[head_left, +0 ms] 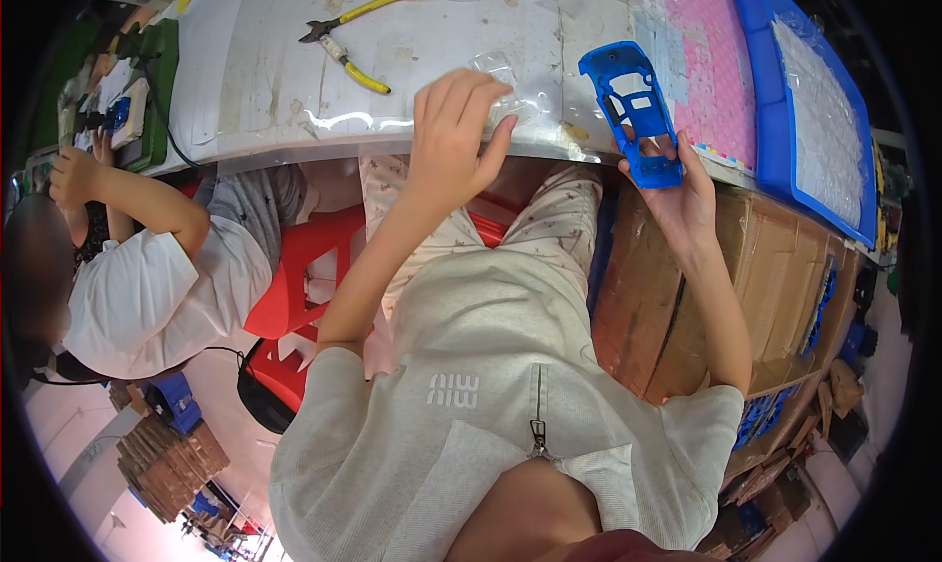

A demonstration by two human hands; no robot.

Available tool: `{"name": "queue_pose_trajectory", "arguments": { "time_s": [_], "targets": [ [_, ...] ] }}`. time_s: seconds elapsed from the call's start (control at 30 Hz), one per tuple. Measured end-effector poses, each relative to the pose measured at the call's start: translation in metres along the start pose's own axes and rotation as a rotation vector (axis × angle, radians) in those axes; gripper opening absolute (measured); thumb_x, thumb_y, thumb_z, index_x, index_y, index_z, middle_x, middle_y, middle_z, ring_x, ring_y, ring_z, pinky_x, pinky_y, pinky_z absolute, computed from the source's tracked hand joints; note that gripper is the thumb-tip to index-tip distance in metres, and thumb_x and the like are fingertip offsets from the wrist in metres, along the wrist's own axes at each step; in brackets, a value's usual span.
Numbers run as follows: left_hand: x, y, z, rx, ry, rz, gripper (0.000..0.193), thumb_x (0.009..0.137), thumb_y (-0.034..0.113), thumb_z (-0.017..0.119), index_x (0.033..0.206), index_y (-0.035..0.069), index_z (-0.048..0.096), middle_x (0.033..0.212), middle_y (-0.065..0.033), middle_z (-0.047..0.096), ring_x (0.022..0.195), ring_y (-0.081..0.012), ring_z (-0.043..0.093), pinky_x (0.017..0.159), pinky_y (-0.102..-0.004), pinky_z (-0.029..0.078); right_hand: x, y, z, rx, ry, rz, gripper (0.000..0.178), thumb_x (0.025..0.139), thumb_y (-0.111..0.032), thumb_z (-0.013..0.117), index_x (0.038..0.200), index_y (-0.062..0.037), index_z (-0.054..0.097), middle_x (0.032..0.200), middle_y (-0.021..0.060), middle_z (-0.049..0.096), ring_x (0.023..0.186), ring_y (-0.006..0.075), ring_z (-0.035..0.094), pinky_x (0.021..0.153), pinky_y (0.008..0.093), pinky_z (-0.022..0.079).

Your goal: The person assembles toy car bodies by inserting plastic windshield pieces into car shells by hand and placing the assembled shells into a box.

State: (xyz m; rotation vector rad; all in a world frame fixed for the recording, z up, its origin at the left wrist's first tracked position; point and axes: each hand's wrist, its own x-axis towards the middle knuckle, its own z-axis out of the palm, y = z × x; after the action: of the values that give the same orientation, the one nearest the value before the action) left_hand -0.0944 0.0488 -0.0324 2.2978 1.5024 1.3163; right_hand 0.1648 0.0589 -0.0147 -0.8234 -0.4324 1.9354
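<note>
My right hand (pixel 685 191) grips the lower end of a blue plastic toy car body shell (pixel 616 99). The shell is tilted over the table's near edge, and its window openings show through. My left hand (pixel 456 140) is raised above the edge of the table, fingers bent and thumb held apart, with nothing visible in it. Just beyond its fingertips, a clear plastic piece (pixel 497 69) lies on the table (pixel 265 62). Yellow-handled cutting pliers (pixel 339 44) rest farther off to the left, jaws spread.
At the right stands a blue tray (pixel 770 101) holding clear plastic parts (pixel 824 111), beside a pink sheet (pixel 702 52). Below it are cardboard boxes (pixel 756 278) with blue parts. A co-worker in a white top (pixel 147 297) sits at left, near a red chair (pixel 294 278).
</note>
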Motion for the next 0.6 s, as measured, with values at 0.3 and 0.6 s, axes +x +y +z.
{"name": "queue_pose_trajectory", "arguments": {
  "time_s": [0.3, 0.6],
  "targets": [
    [-0.003, 0.003, -0.002, 0.252, -0.284, -0.027, 0.051, 0.073, 0.042, 0.061, 0.105, 0.004, 0.056, 0.105, -0.012, 0.051, 0.102, -0.0278, 0.042, 0.089, -0.0407, 0.025, 0.0, 0.0, 0.0, -0.007, -0.03, 0.001, 0.024, 0.09, -0.025, 0.049, 0.074, -0.0068, 0.051, 0.105, 0.0168, 0.054, 0.111, 0.0312, 0.048, 0.085, 0.0436, 0.045],
    [-0.011, 0.007, 0.008, 0.309, -0.151, 0.09, 0.054, 0.069, 0.045, 0.062, 0.098, 0.0, 0.055, 0.108, -0.0098, 0.05, 0.103, -0.0259, 0.042, 0.089, -0.0388, 0.024, 0.002, -0.001, -0.002, 0.02, -0.013, 0.016, 0.024, 0.09, -0.025, 0.049, 0.074, -0.0068, 0.049, 0.102, 0.0159, 0.054, 0.11, 0.0315, 0.048, 0.085, 0.0432, 0.045]
  ]
}}
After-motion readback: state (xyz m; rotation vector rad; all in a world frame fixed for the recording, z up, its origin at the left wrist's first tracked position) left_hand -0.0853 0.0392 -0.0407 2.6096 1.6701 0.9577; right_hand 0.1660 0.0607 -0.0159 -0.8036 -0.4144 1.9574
